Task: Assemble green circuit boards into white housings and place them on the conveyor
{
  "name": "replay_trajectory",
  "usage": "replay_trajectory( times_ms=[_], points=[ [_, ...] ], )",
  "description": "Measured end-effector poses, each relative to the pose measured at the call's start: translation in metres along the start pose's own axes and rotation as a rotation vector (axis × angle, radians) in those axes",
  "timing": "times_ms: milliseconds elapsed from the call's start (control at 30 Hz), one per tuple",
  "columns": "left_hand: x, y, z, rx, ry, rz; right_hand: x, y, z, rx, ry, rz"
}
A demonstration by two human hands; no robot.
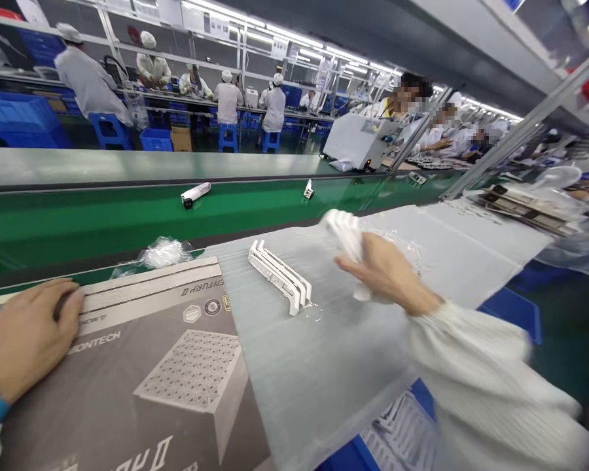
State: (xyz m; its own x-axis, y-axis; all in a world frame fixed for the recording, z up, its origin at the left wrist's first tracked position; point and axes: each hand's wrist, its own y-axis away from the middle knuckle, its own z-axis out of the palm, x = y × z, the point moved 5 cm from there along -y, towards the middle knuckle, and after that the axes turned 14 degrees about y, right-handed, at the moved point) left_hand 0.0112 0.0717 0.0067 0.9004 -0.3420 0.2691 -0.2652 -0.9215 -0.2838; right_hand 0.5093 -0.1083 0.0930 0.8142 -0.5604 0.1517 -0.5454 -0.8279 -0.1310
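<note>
My right hand (pixel 387 268), smeared by motion, grips a bundle of white plastic strips (pixel 344 232) above the grey sheet (pixel 334 353). To its left, several matching white angled plastic strips (pixel 281 278) lie side by side on that sheet. My left hand (pixel 34 327) rests palm down on a printed cardboard box (pixel 108 386), its fingers a little bent and apart. A dark spot shows between the thumb and forefinger; I cannot tell what it is. A blue band circles the left wrist.
Behind the work surface runs a green conveyor belt (pixel 255 203) carrying small white parts (pixel 196 194). Crumpled clear plastic (pixel 164 253) lies by the box. Blue crates (pixel 513 314) stand below right. A white machine (pixel 358 140) and several seated co-workers (pixel 275 108) are beyond.
</note>
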Motion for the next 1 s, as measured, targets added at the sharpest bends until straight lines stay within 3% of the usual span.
replay_trajectory(
  times_ms=[67,167,300,433,567,667,733,867,933,1000],
  points=[
    [0.005,0.003,-0.002,0.007,-0.017,0.012,-0.051,-0.023,0.009,-0.126,0.059,-0.131],
    [0.011,0.007,-0.008,0.032,0.018,-0.005,-0.087,-0.034,0.026,-0.196,0.079,-0.279],
    [0.013,0.008,-0.01,0.011,0.116,-0.001,-0.085,-0.032,0.033,-0.236,0.071,-0.37],
    [0.009,0.009,-0.006,-0.017,0.209,-0.02,-0.076,-0.029,0.032,-0.246,0.073,-0.371],
    [0.006,0.01,-0.001,0.041,0.275,-0.002,-0.088,-0.032,0.007,-0.08,-0.032,-0.261],
    [0.003,0.01,0.002,0.086,0.319,0.006,-0.137,-0.024,-0.025,0.039,-0.262,-0.327],
    [0.003,0.01,0.003,0.089,0.339,0.007,-0.193,-0.005,-0.037,-0.063,-0.487,-0.507],
    [0.003,0.011,0.002,0.087,0.349,0.014,-0.309,0.058,-0.03,-0.503,-1.011,-0.812],
    [0.003,0.011,0.001,0.091,0.348,0.027,-0.348,0.085,-0.012,-0.758,-1.317,-0.791],
    [0.003,0.012,0.001,0.093,0.345,0.051,-0.367,0.099,0.009,-0.949,-1.575,-0.682]
  ],
)
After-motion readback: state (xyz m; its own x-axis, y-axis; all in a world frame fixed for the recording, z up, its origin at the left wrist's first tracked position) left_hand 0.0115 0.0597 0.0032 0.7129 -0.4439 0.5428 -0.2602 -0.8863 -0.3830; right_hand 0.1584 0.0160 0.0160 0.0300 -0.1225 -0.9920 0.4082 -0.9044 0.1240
